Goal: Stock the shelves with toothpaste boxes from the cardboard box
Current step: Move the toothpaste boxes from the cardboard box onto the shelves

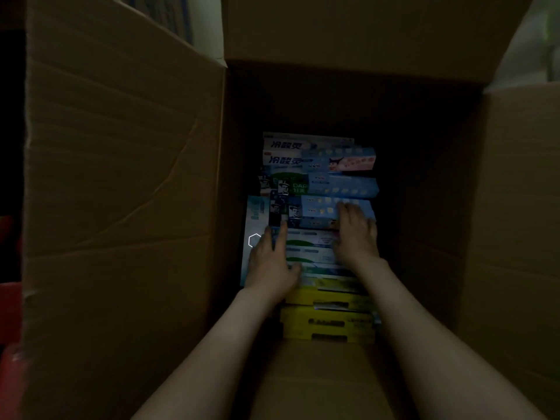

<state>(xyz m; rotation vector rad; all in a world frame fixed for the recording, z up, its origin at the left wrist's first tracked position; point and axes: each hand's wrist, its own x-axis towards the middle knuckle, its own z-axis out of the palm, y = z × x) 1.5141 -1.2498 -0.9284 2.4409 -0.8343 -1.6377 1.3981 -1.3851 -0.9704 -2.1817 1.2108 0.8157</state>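
Inside a deep, dim cardboard box point(121, 177) with its flaps standing open, toothpaste boxes point(318, 183) lie stacked flat on its floor. The left hand point(272, 262) rests on them with loose, straight fingers, grasping nothing. The right hand point(356, 234) lies spread on a light-blue carton point(321, 207). Yellow cartons point(327, 325) sit nearest the near wall. Something red point(9, 298) shows outside the box's left flap.

Something red point(9, 298) at eight o'clock; a white-and-blue patch point(194, 22) at eleven; a pale greenish blur point(539, 40) at two.
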